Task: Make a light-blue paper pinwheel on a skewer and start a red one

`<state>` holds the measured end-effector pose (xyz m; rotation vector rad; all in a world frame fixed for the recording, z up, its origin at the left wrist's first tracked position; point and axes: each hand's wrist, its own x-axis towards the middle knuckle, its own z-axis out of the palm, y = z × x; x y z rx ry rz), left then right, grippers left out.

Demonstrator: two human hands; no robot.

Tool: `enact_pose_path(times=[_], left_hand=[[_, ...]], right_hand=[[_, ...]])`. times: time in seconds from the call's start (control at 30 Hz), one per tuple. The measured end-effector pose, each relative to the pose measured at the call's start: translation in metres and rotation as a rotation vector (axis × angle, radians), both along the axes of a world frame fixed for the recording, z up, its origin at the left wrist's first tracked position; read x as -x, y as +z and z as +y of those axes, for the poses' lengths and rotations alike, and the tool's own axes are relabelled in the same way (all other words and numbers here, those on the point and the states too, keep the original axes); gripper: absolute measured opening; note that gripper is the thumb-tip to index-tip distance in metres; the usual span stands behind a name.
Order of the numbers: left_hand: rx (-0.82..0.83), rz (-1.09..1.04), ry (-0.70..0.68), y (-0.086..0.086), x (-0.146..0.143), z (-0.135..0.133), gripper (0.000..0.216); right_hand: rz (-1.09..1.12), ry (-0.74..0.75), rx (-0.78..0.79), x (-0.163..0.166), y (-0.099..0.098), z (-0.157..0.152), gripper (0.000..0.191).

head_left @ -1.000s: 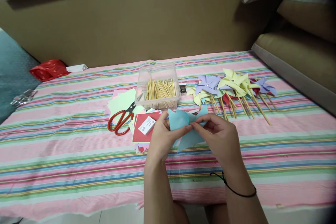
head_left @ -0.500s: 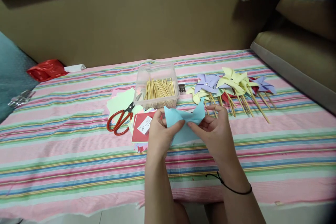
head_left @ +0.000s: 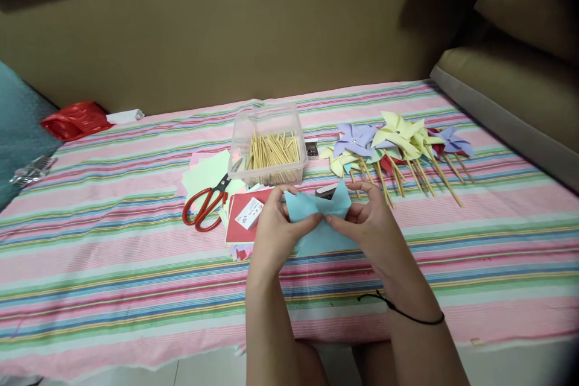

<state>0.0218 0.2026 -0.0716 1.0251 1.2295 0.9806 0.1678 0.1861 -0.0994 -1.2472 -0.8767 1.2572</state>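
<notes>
Both hands (head_left: 281, 230) on bent blue paper (head_left: 323, 237) over striped cloth (head_left: 136, 240), clear box (head_left: 265, 119) and pinwheels (head_left: 398, 134) beyond.

Left hand (head_left: 271, 226) and right hand (head_left: 373, 223) pinched the paper (head_left: 321, 241)

The left forearm (head_left: 269, 332) rose almost straight toward the paper's left side; the right forearm (head_left: 423, 310) slanted in from its near right. Both wrists sat nearer the body than the paper, well apart. The left thumb (head_left: 306, 225) and right thumb (head_left: 344, 227) pointed inward across the paper's near face, their tips just beside each other around its middle. The right index finger (head_left: 371, 190) arched by the paper's right corner. The left fingers were mostly hidden behind the paper. Parts of both legs (head_left: 312, 367) showed on the paper's near side, between the forearms.
</notes>
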Motion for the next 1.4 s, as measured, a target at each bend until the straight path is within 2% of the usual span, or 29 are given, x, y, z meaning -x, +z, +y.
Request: enact_pose_path(times=[0.23,0.33,0.4,0.53,0.67,0.77,0.87,0.93,1.1,1.4], left_hand=[[0.009,0.007,-0.002,-0.002,0.002,0.000,0.052],[0.018,-0.031,0.038,-0.003,0.000,0.001,0.053],[0.007,-0.081,0.122,-0.005,-0.002,0.003,0.054],[-0.023,-0.187,0.401,-0.011,-0.007,0.008,0.053],[-0.053,-0.258,0.637,-0.012,-0.015,0.011,0.049],[-0.082,-0.282,0.713,-0.009,-0.020,0.011,0.047],[-0.089,-0.296,0.706,-0.009,-0.022,0.010,0.048],[-0.090,-0.287,0.676,-0.010,-0.022,0.010,0.048],[-0.097,-0.264,0.608,-0.011,-0.023,0.010,0.048],[-0.149,-0.261,0.418,-0.007,-0.024,0.008,0.046]], right_hand=[[0.049,0.027,0.013,-0.003,0.000,0.001,0.066],[0.032,0.019,-0.021,-0.003,0.000,0.001,0.060],[0.026,-0.040,-0.063,-0.005,0.001,0.002,0.051],[-0.027,-0.138,-0.139,-0.012,0.005,0.001,0.026],[-0.019,0.008,-0.164,-0.011,0.002,-0.002,0.014],[-0.048,0.122,-0.195,-0.002,-0.002,-0.003,0.016],[-0.053,0.182,-0.218,0.009,-0.002,-0.002,0.015],[-0.039,0.170,-0.208,0.013,0.000,-0.002,0.012],[0.006,0.046,-0.193,0.016,0.004,0.000,0.006],[-0.007,-0.243,-0.211,0.025,0.002,0.003,0.013]])
